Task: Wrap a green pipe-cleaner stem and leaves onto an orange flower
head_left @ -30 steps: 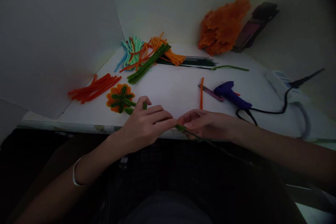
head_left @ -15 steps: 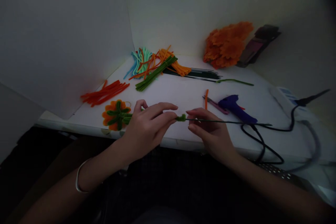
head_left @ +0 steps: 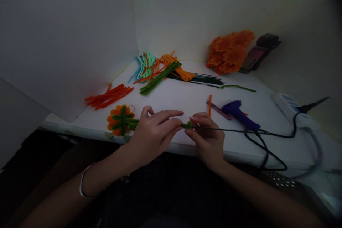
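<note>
My left hand (head_left: 152, 133) is closed on the green-wrapped stem of a pipe-cleaner flower, with thumb and fingertips pinched together. The orange flower (head_left: 110, 123) lies left of that hand with its green underside facing up. A fuzzy green pipe cleaner (head_left: 188, 125) shows between my two hands, wound about the stem. My right hand (head_left: 210, 142) pinches its end with thumb and forefinger. From there the thin dark stem wire (head_left: 232, 130) runs bare to the right, past the right hand. The left palm and fingers hide part of the stem.
A purple glue gun (head_left: 242, 115) and pink-handled scissors (head_left: 221, 110) lie on the right, with a black cord (head_left: 267, 149) near the edge. Behind are green pipe cleaners (head_left: 160, 78), red ones (head_left: 109, 97), dark wires (head_left: 205, 79), an orange flower bunch (head_left: 229, 53) and a power strip (head_left: 285, 108).
My right hand has moved left, and its fingertips have closed onto the green pipe cleaner end. The left hand keeps its hold. The whole view has shifted slightly.
</note>
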`<state>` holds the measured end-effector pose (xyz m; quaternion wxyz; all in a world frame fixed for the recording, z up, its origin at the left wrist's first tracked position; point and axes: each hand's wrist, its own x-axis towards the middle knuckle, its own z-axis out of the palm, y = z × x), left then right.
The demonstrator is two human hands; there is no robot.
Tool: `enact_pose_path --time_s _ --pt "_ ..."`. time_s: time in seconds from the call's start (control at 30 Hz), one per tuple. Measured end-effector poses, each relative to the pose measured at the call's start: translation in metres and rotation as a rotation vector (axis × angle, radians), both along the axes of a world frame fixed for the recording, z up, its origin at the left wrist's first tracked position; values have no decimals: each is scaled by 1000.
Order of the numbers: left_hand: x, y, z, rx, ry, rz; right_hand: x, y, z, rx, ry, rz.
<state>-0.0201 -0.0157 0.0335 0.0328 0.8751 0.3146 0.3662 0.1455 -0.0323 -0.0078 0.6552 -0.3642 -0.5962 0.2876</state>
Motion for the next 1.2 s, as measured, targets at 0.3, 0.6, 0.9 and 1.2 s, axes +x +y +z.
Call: enact_pose_path --time_s 0.3,0.6,0.9,1.2 --pt "2 -1 -1 39 -9 24 -6 -6 2 -180 82 -39" --pt "5 7 -16 366 57 134 -22 -12 5 -824 562 160" --pt "2 12 -27 571 235 133 -22 -3 17 -1134 797 246" --pt "2 17 -33 637 222 130 -28 -1 19 -1077 705 227"
